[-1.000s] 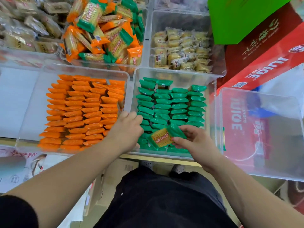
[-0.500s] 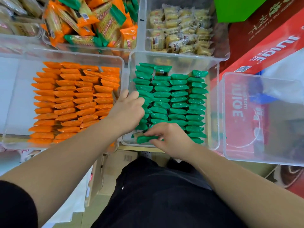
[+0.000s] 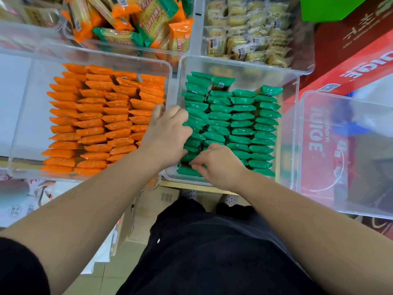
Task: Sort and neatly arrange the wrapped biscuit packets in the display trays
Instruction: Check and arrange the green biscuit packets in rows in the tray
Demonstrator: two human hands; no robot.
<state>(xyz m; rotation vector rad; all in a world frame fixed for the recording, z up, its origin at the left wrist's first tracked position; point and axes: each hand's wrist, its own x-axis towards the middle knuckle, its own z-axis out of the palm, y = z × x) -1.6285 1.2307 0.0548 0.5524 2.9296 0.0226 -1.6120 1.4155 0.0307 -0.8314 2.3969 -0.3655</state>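
Green biscuit packets (image 3: 242,124) stand in neat rows inside a clear tray (image 3: 238,64). Left of it, a second clear tray (image 3: 106,58) holds rows of orange packets (image 3: 95,124). My left hand (image 3: 168,135) sits at the green tray's left wall, its fingers curled over the leftmost column of green packets. At the tray's near-left corner, my right hand (image 3: 217,165) pinches a green packet (image 3: 187,171) among the front rows. Both thumbs are hidden.
Behind the trays, a bin (image 3: 131,20) holds a loose mix of orange and green packets. Another bin (image 3: 244,35) holds pale yellow biscuits. A clear bin (image 3: 350,145) stands at the right, against red juice cartons (image 3: 361,60). Cardboard boxes lie on the floor below.
My right hand has brought the green packet down flat into the front rows and shifted left. My left hand stays on the left column. The camera has tilted down and closer.
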